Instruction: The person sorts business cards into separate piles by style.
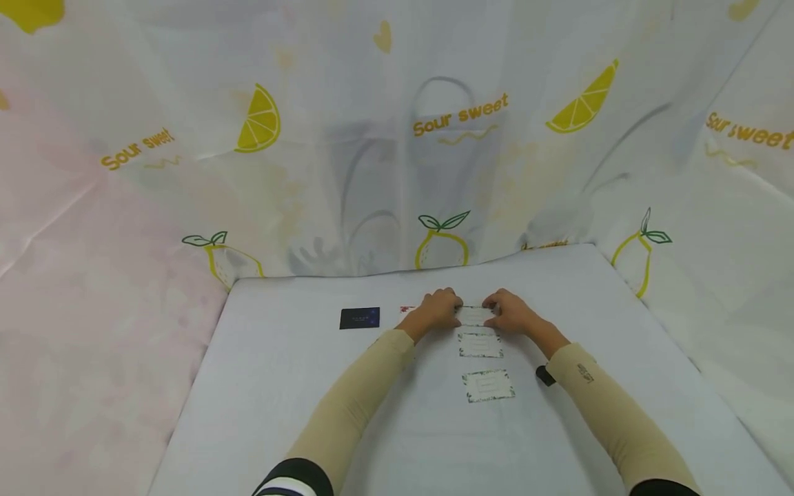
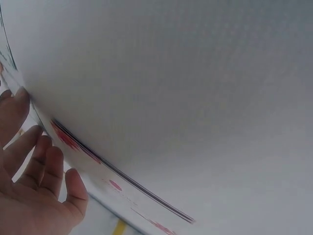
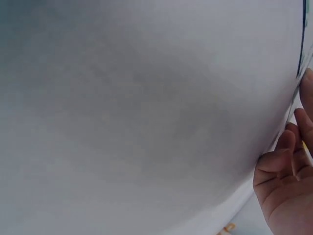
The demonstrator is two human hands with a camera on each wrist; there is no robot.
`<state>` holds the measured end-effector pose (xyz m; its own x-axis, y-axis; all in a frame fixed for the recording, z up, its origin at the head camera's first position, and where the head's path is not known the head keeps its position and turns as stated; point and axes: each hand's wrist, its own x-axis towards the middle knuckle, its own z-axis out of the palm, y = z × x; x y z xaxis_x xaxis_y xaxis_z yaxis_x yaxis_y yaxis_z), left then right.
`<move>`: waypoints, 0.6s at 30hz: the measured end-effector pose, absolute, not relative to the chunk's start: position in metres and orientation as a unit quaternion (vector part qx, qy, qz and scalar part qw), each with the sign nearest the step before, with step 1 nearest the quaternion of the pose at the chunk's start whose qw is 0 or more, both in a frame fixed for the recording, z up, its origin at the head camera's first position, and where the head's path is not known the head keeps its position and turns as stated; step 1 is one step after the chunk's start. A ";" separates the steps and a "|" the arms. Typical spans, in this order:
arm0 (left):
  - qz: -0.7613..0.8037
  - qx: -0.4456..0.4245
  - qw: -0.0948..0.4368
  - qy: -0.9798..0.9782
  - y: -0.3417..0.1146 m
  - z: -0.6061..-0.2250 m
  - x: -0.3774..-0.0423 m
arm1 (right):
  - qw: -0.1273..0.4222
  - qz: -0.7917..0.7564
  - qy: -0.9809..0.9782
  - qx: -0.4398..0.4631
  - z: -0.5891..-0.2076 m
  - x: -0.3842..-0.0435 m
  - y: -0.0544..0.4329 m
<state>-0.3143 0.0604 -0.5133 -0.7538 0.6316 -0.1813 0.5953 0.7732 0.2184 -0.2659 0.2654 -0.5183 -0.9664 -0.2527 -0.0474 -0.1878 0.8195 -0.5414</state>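
Observation:
A white card with a leafy printed border (image 1: 475, 316) lies at the far end of a column of similar cards. My left hand (image 1: 441, 308) holds its left edge, thumb at the near corner and fingers at the far one. From the other side my right hand (image 1: 510, 311) holds the right edge in the same way. Curled fingers of the left hand (image 2: 41, 186) and of the right hand (image 3: 288, 181) show low over the table in the wrist views. Two more leafy cards, the middle one (image 1: 480, 345) and the nearest one (image 1: 489, 386), lie below.
To the left lies a dark blue card (image 1: 360, 318). A card with red print (image 1: 406, 309) is partly hidden behind the left hand. All lie on a white table (image 1: 279, 413), backed by a lemon-print curtain (image 1: 372, 172). A small black object (image 1: 545, 375) shows beside the right sleeve.

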 end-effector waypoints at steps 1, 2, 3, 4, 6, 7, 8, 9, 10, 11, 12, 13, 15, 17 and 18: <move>0.074 0.329 0.122 0.934 0.061 -0.513 -0.315 | 0.054 -0.274 0.953 -0.120 -0.518 -0.266 0.266; 0.075 0.328 0.122 0.934 0.061 -0.513 -0.315 | 0.051 -0.273 0.953 -0.123 -0.518 -0.265 0.268; 0.076 0.327 0.123 0.934 0.061 -0.513 -0.315 | 0.049 -0.273 0.952 -0.126 -0.518 -0.265 0.269; 0.077 0.326 0.125 0.934 0.061 -0.513 -0.315 | 0.049 -0.275 0.952 -0.128 -0.518 -0.265 0.270; 0.081 0.324 0.129 0.934 0.061 -0.512 -0.315 | 0.051 -0.274 0.951 -0.136 -0.518 -0.264 0.272; 0.082 0.324 0.131 0.934 0.061 -0.511 -0.314 | 0.051 -0.273 0.951 -0.139 -0.517 -0.263 0.272; 0.083 0.323 0.132 0.933 0.061 -0.511 -0.314 | 0.054 -0.273 0.950 -0.141 -0.517 -0.263 0.272; 0.085 0.322 0.133 0.933 0.061 -0.511 -0.314 | 0.056 -0.273 0.950 -0.142 -0.517 -0.263 0.272; 0.088 0.321 0.134 0.933 0.060 -0.510 -0.314 | 0.057 -0.272 0.950 -0.143 -0.517 -0.262 0.272; 0.093 0.320 0.135 0.933 0.060 -0.510 -0.314 | 0.059 -0.271 0.950 -0.144 -0.517 -0.262 0.272; 0.099 0.318 0.137 0.933 0.059 -0.511 -0.314 | 0.059 -0.270 0.950 -0.144 -0.517 -0.262 0.272; 0.103 0.317 0.138 0.932 0.059 -0.511 -0.314 | 0.061 -0.270 0.950 -0.142 -0.518 -0.261 0.272; 0.115 0.317 0.141 0.931 0.057 -0.512 -0.315 | 0.062 -0.270 0.951 -0.138 -0.518 -0.261 0.271; 0.127 0.316 0.145 0.929 0.056 -0.513 -0.316 | 0.062 -0.272 0.951 -0.134 -0.517 -0.260 0.270; 0.133 0.316 0.146 0.928 0.055 -0.514 -0.316 | 0.061 -0.272 0.951 -0.135 -0.517 -0.260 0.270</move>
<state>-0.3162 0.0553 -0.5135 -0.7581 0.6247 -0.1871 0.5469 0.7654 0.3393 -0.2598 0.2698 -0.5166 -0.9563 -0.2892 -0.0433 -0.2226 0.8160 -0.5335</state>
